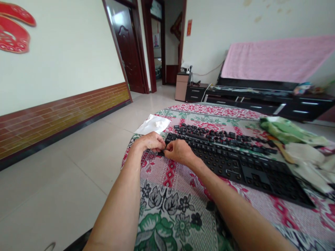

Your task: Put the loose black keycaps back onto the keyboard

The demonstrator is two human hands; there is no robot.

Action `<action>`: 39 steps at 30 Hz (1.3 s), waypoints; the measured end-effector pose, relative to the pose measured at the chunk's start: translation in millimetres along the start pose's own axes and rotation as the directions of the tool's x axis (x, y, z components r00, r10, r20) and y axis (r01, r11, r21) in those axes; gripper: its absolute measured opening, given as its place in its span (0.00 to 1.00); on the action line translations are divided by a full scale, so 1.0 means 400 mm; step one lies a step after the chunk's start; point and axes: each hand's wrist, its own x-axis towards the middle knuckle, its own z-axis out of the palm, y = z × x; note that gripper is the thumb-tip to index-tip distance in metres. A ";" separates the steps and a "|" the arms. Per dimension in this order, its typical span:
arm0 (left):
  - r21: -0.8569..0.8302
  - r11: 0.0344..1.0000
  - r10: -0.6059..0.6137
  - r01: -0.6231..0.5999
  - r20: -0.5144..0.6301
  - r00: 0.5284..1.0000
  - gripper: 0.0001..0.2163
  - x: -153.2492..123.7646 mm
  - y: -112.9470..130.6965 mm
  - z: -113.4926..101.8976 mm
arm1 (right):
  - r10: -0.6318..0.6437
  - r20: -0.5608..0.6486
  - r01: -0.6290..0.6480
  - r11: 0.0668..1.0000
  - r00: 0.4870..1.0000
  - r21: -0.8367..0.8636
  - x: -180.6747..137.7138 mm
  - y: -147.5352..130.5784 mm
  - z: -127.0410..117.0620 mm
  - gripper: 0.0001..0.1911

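A black keyboard frame (pixel 235 167) with most keycaps off lies on a round table with a floral cloth (pixel 170 195). A row of loose black keycaps (pixel 217 136) lies just beyond it. My left hand (pixel 150 142) and my right hand (pixel 179 152) meet at the keyboard's near left corner, fingers curled and pinched together. Between the fingertips sits a small dark piece, probably a keycap, mostly hidden.
A white tissue (pixel 153 124) lies at the table's far left edge. A green cloth (pixel 285 130) and white cloths (pixel 311 164) lie at the right. Tiled floor (pixel 65 174) stretches left; a dark TV cabinet (pixel 261 101) with a pink cover stands behind.
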 end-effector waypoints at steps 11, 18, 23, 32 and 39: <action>0.062 0.998 0.015 -0.018 0.044 0.999 0.07 -0.004 -0.003 -0.004 | 0.023 0.034 -0.019 0.995 0.999 -0.095 -0.011 -0.018 -0.014 0.12; 0.073 0.997 -0.004 0.001 0.046 0.999 0.08 -0.004 0.000 -0.004 | 0.020 0.058 -0.014 0.995 0.998 -0.096 -0.012 -0.020 -0.016 0.13; 0.051 0.998 0.027 -0.030 0.054 0.998 0.09 -0.007 -0.007 -0.006 | 0.028 0.067 -0.023 0.997 0.997 -0.077 -0.016 -0.023 -0.021 0.12; 0.030 0.999 0.042 -0.046 0.110 0.993 0.10 0.001 -0.031 -0.008 | 0.031 0.028 -0.027 0.990 0.999 -0.138 -0.016 -0.030 -0.016 0.12; 0.095 0.995 0.014 -0.025 0.113 0.994 0.09 0.002 -0.028 -0.009 | 0.004 0.059 0.004 0.992 0.998 -0.126 -0.019 -0.033 -0.021 0.12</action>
